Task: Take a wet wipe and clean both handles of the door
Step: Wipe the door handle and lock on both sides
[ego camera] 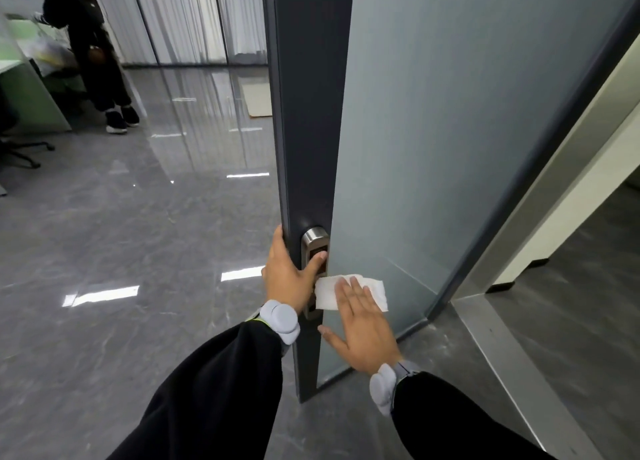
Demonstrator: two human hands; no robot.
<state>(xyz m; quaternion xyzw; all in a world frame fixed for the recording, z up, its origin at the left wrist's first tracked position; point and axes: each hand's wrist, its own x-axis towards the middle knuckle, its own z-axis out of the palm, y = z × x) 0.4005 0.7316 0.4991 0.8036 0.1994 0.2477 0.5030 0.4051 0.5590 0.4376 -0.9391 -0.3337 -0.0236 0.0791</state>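
A dark-framed door [308, 113] with a frosted glass panel stands open, edge toward me. A silver lock plate [314, 241] sits on its near face. My left hand [289, 272] grips the door's edge, thumb resting on the lock plate. A white wet wipe [329, 295] is draped over the handle on this face, which it hides. My right hand [362, 324] lies flat on the wipe with fingers spread, pressing it against the handle and glass. The handle on the far side is hidden behind the door.
Another person [90, 47] stands at a desk [31, 89] at the far left, with an office chair base [24, 148] nearby. Glossy grey floor spreads left. The door frame [561, 196] and a raised threshold [512, 355] lie to the right.
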